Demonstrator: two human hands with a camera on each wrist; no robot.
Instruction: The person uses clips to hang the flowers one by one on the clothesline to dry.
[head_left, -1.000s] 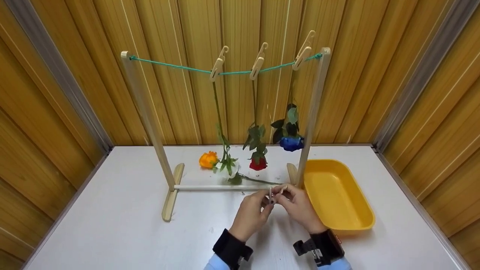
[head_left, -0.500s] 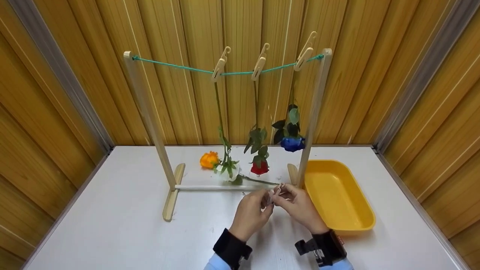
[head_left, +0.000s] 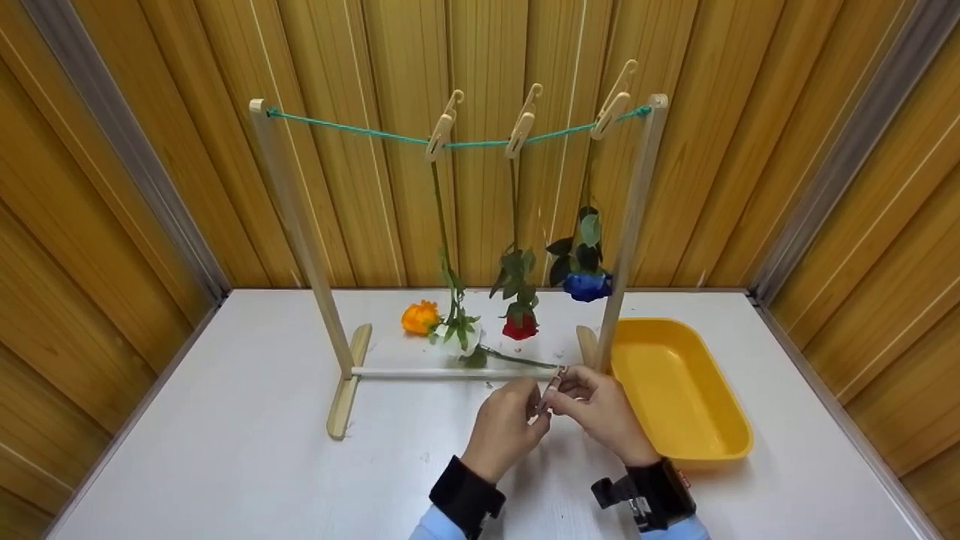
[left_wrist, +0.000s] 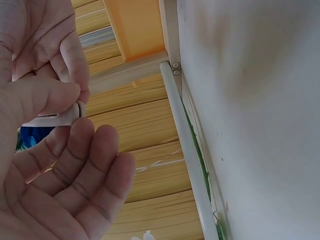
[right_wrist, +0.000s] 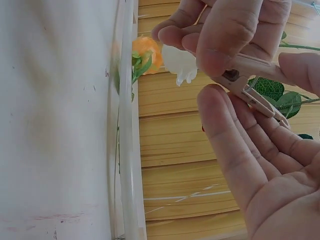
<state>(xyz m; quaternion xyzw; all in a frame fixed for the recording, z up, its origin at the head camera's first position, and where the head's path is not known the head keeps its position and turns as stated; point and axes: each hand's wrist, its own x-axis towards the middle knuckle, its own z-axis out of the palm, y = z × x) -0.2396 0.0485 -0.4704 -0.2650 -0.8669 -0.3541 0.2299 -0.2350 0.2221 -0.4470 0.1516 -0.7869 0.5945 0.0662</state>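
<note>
A beige clothespin (head_left: 553, 382) slants between my two hands, low in front of the rack. My left hand (head_left: 502, 426) pinches its lower end between thumb and fingertips; the left wrist view shows this end of the clothespin (left_wrist: 62, 118) close up. My right hand (head_left: 604, 414) holds the hooked end, thumb on one side and fingers on the other. In the right wrist view the clothespin (right_wrist: 252, 97) lies across the right fingers. Behind the hands, the orange flower (head_left: 420, 318) lies on the table, its stem reaching right along the rack's bottom bar.
On a wooden rack (head_left: 307, 247), a green cord (head_left: 352, 130) bears three clothespins. From them hang a white flower (head_left: 459, 339), a red rose (head_left: 520, 325) and a blue rose (head_left: 587, 286), heads down. A yellow tray (head_left: 679, 390) stands right of my right hand.
The clothespin has turned from nearly upright to a slant, its hooked end towards the upper right. Both hands have stayed in about the same place.
</note>
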